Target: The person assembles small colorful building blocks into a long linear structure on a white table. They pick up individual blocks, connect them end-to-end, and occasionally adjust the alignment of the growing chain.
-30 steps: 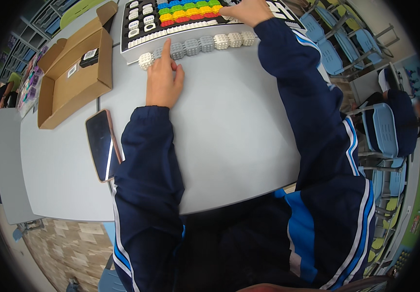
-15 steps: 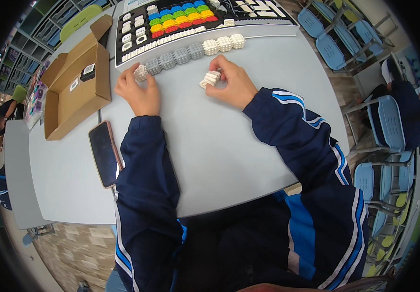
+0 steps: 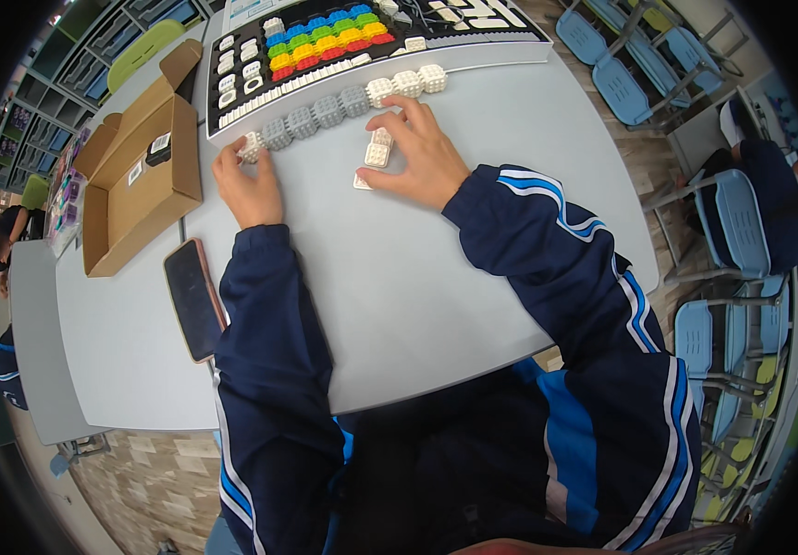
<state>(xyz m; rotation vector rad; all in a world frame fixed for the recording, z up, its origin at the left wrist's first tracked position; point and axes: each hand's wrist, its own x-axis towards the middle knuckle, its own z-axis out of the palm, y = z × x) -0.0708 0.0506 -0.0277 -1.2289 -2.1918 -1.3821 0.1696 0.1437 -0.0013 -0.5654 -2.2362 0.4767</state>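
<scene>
A row of studded cube blocks lies on the table, made of grey blocks [image 3: 302, 121] with white blocks [image 3: 406, 84] at its right end. My left hand [image 3: 249, 190] is at the row's left end, its thumb and fingers closed around a white studded block [image 3: 250, 147]. To the right, my right hand [image 3: 422, 157] is open over several small white pieces [image 3: 377, 154], thumb and forefinger spread on either side of them. One flat white piece [image 3: 360, 181] pokes out by the thumb tip. The palm side of the right hand is hidden.
Behind the row stands a tray [image 3: 232, 130] of coloured and white blocks and parts. An open cardboard box [image 3: 107, 231] is at the left, with a phone [image 3: 193, 301] nearer me. Blue chairs [image 3: 623, 92] stand right of the table; other people are at the room's edges.
My right hand has opened and moved slightly left; the white pieces it pinched together are now spread beneath its fingers. My left hand stays at the white block. The whole view has shifted slightly.
</scene>
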